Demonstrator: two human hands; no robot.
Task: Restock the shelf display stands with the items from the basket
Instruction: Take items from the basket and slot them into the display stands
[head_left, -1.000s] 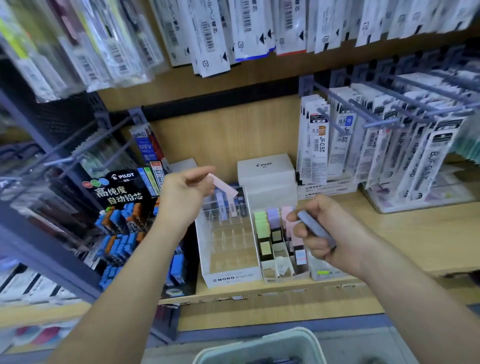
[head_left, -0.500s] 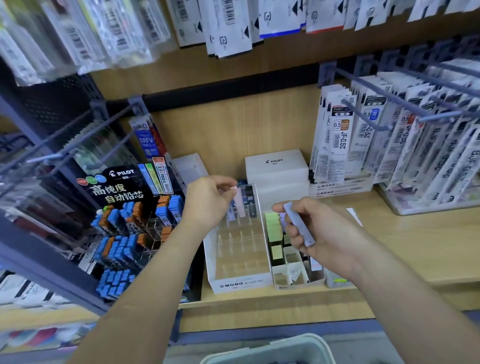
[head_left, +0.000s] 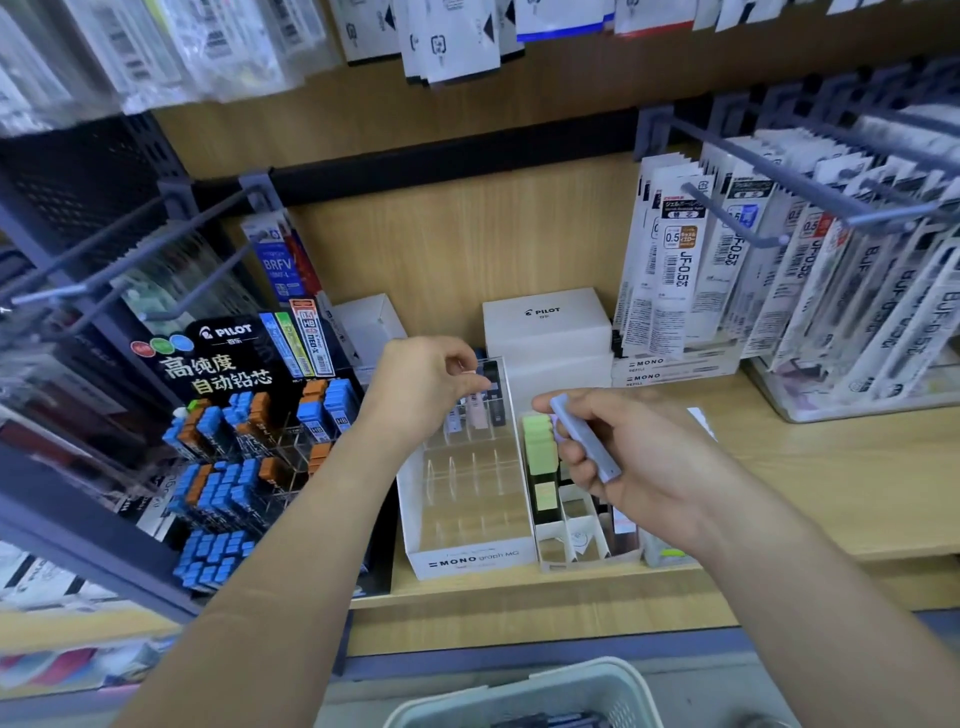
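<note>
A pink case (head_left: 477, 410), carried in the air by the left hand (head_left: 421, 384) a second ago, is now seen standing in the back row of the MONO stand (head_left: 467, 558). The left hand is held over that row with fingers curled and the thumb tip at the case's top. Whether the case is still pinched or already released cannot be told. This item is judged as good as placed, so the next is due.

That next item, a lilac case (head_left: 584, 441), is pinched lengthways between the thumb and curled fingers of the right hand (head_left: 634, 462). The hand is held just right of the stand, above the neighbouring tray (head_left: 545, 561), and has been brought a little nearer the stand than before.

Counted: two hands and one lilac case in hand. Three cases are made out in the stand's back row, one pale, one pink, one dark; any further left are hidden by the left hand. Nothing is seen in the rows in front. One basket (head_left: 519, 691) is seen below the stand, its contents barely shown.
</note>
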